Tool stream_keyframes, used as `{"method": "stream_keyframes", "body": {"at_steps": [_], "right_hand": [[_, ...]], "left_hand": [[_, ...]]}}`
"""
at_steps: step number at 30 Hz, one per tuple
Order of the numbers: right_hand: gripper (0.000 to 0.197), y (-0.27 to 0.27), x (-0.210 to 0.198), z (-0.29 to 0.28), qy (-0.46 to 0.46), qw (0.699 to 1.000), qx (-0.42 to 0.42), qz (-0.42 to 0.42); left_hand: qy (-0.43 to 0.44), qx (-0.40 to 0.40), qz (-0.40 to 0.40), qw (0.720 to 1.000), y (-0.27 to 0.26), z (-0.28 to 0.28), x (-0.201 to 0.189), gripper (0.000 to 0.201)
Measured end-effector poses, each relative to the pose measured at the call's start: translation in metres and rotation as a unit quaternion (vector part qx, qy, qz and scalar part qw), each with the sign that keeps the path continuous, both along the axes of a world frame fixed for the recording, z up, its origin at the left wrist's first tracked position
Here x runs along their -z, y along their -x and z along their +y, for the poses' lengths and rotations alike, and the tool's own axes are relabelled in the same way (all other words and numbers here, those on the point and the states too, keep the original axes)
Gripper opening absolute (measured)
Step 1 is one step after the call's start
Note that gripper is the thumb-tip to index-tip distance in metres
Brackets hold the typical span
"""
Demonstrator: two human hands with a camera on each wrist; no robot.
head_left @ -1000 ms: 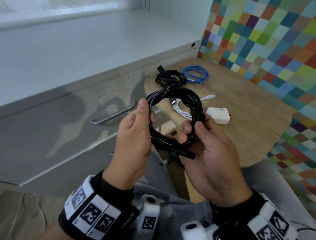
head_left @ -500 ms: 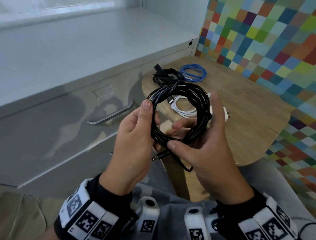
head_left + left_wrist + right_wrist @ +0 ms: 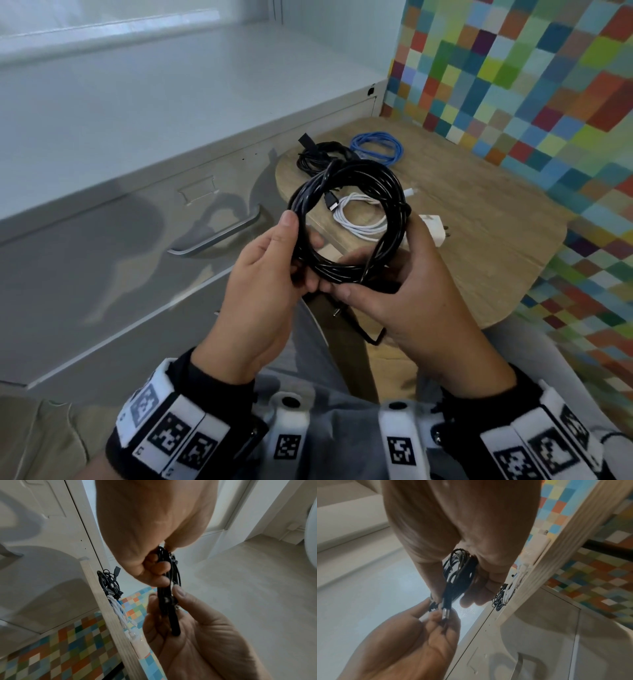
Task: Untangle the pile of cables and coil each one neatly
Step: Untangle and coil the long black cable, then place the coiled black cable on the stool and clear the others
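Frame centre: left hand (image 3: 263,274) grips black cable coil (image 3: 349,219) to keep its loops together; right hand (image 3: 404,294) pinches the loose plug end, probably for tucking.

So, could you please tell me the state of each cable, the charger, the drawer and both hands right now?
Black cable coil: coiled, held above the table edge.
Left hand: grips the coil's left side.
Right hand: pinches its lower part.
Small black cable: bundled on the wooden table.
Blue cable: coiled, on the table.
White cable: coiled, on the table.
White charger: unplugged, lying flat.
Cabinet drawer: closed.
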State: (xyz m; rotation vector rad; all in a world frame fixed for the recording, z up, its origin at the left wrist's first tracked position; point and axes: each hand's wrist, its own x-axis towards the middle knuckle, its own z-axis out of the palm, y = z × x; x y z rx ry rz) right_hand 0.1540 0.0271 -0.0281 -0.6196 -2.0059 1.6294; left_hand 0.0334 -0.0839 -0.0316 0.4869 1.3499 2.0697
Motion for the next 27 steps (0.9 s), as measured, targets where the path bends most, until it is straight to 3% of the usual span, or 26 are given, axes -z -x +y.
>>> {"method": "stream_keyframes", "body": {"at_steps": [3, 8, 13, 19, 24, 27], "right_hand": [[0.095, -0.003, 0.004, 0.012, 0.023, 1.000, 0.008, 0.005], [0.086, -0.010, 0.005, 0.032, 0.027, 0.999, 0.039, -0.002], [0.076, -0.033, -0.005, 0.062, -0.004, 0.997, 0.077, -0.005], [0.072, -0.070, -0.008, 0.118, 0.017, 0.991, 0.132, -0.027], [0.059, -0.068, -0.012, 0.161, -0.026, 0.985, 0.150, -0.076], [0.048, -0.057, -0.010, 0.177, -0.027, 0.983, 0.137, -0.121]], "left_hand": [[0.043, 0.017, 0.016, 0.999, 0.002, 0.003, 0.005, 0.029], [0.111, 0.049, 0.092, 0.988, 0.002, 0.015, 0.002, 0.015], [0.159, 0.108, 0.201, 0.960, -0.006, 0.036, -0.008, 0.025], [0.198, 0.208, 0.223, 0.931, -0.022, 0.082, -0.022, 0.043], [0.251, 0.226, 0.272, 0.901, -0.026, 0.117, -0.028, 0.040], [0.260, 0.211, 0.287, 0.897, -0.026, 0.126, -0.034, 0.032]]}}
